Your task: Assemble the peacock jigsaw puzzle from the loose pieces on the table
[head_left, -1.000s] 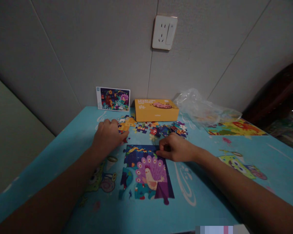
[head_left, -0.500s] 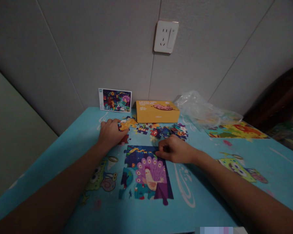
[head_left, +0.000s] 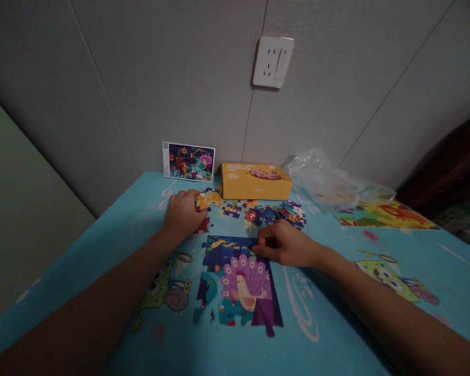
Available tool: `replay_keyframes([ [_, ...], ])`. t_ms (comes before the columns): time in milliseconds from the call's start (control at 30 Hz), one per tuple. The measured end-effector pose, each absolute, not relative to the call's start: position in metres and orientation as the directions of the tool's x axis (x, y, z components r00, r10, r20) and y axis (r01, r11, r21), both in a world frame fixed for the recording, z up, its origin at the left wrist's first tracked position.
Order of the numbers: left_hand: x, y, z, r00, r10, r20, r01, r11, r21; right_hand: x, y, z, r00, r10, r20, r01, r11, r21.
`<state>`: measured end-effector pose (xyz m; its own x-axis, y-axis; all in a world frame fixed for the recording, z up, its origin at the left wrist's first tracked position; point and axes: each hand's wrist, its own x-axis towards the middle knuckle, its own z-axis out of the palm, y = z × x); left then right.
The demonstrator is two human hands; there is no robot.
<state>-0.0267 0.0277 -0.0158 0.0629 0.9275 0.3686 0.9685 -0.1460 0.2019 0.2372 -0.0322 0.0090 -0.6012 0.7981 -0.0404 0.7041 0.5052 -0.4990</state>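
A partly joined jigsaw (head_left: 243,282) with a purple peacock lies flat on the blue table cover. My right hand (head_left: 285,243) rests at its upper right corner, fingers curled together; whether a piece is between them is hidden. At the left end of the loose puzzle pieces (head_left: 231,210) is my left hand (head_left: 183,214), fingers bent down over or beside a few pieces. Its fingertips are partly hidden, so I cannot tell what it holds. A dark red piece (head_left: 203,226) lies just beside it.
Against the wall stand a picture card (head_left: 191,162) and a yellow puzzle box (head_left: 256,183). A clear plastic bag (head_left: 325,180) lies at the back right, near another colourful puzzle (head_left: 391,215). A socket (head_left: 273,61) is on the wall.
The whole view has shifted slightly, so everything sits a little further right. Both hands stay at nearly the same places on the table.
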Motion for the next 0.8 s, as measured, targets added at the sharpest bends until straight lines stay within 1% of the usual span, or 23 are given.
replay_keyframes([
  [167,-0.0247,0.0253,-0.0149,0.079,0.887,0.454,0.953,-0.201,0.227,0.2379,-0.0331,0.0094,-0.615,0.787,-0.05,0.694,0.51,-0.508],
  [400,-0.0241,0.0257,-0.0166,0.104,0.843,0.527,0.882,-0.323,0.343,0.2369,-0.034,0.0103,-0.632,0.773,-0.055,0.685,0.524,-0.506],
  [567,-0.0269,0.0273,-0.0197,0.12,0.83,0.544,0.876,-0.346,0.335,0.2375,-0.0337,0.0099,-0.64,0.767,-0.052,0.675,0.528,-0.515],
  [800,-0.0273,0.0272,-0.0163,0.152,0.865,0.479,0.896,-0.325,0.303,0.2396,-0.0343,0.0098,-0.636,0.77,-0.054,0.68,0.527,-0.51],
])
